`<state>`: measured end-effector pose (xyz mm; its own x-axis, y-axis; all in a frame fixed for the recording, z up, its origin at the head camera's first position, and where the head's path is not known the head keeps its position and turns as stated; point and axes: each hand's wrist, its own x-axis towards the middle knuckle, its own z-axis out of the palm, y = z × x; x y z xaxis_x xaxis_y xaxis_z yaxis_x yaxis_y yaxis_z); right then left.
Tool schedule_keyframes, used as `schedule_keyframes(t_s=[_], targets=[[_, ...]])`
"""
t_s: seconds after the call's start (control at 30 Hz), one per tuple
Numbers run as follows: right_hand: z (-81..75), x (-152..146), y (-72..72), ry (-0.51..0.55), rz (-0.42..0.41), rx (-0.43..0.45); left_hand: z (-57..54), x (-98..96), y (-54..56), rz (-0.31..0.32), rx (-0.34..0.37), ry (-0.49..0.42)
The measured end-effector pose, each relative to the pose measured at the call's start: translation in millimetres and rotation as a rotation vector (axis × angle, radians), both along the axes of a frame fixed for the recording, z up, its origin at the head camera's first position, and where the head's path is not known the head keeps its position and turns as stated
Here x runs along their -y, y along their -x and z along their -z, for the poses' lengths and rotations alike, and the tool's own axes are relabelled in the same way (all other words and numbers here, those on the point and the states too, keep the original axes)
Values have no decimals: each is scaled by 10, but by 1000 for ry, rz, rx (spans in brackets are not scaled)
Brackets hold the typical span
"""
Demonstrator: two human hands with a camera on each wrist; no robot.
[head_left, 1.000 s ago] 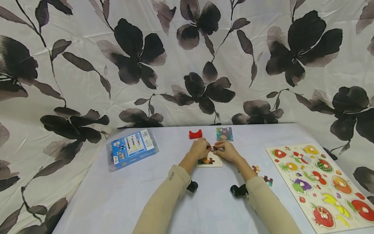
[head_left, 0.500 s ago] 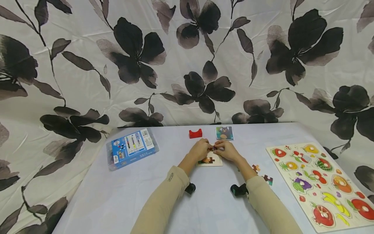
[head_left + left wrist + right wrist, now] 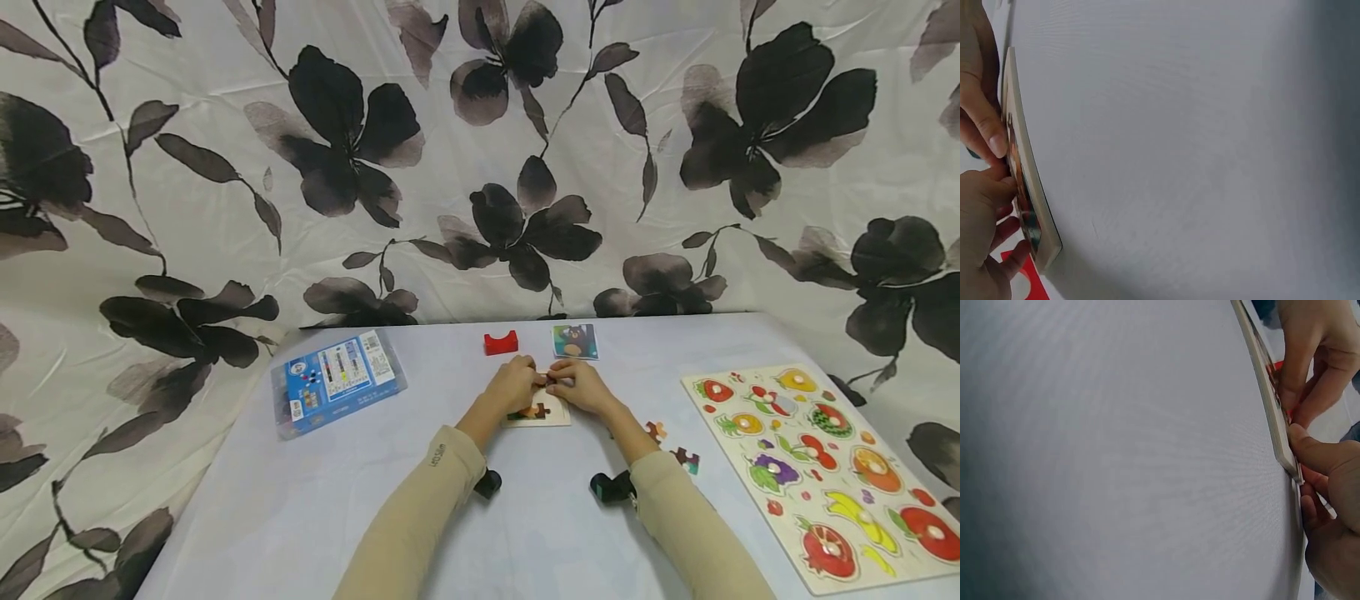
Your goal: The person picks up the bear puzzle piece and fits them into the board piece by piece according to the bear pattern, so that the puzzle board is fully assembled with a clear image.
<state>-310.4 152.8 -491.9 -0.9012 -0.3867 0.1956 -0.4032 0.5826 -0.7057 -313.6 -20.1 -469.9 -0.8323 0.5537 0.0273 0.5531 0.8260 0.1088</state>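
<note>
In the head view, both hands meet over a small wooden puzzle board at the table's middle. Picture pieces with brown and orange parts lie in its near half. My left hand reaches over the board's left side; its thumb and index finger pinch a small puzzle piece, mostly hidden by the fingers. Opposite, my right hand grips the board's right edge, thumb on top by the left fingertips and other fingers outside the rim. The right wrist view shows the board's corner beside that thumb.
Loose puzzle pieces lie by the right forearm. Behind the hands are a red arched block and a bear picture card. A blue-labelled plastic box lies left, a fruit puzzle board right.
Both hands stay at the puzzle board. The left fingers have shifted slightly right over the piece, covering more of it. Nothing else on the table has moved.
</note>
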Motion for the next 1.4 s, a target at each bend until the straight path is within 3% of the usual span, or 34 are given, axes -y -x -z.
schedule_keyframes(t_s=[0.2,0.37,0.5,0.67,0.9,1.0,1.17,1.4], targets=[[4,2,-6,3,3,4,57,17,16,-46,45,-168],[15,9,-11,5,8,2,111,87,41,-207,79,-349],[24,17,-14,2,17,-10,137,149,45,-279,75,-361],[30,18,-25,19,29,-14,143,222,48,-209,103,-356],[51,0,-33,59,45,-11,120,396,-9,-70,177,-509],[50,-8,-28,63,48,-12,94,473,-67,-41,189,-473],[12,-18,-42,47,43,-14,66,548,-176,-50,200,-415],[-16,-13,-35,-19,25,-8,80,550,-240,-116,197,-457]])
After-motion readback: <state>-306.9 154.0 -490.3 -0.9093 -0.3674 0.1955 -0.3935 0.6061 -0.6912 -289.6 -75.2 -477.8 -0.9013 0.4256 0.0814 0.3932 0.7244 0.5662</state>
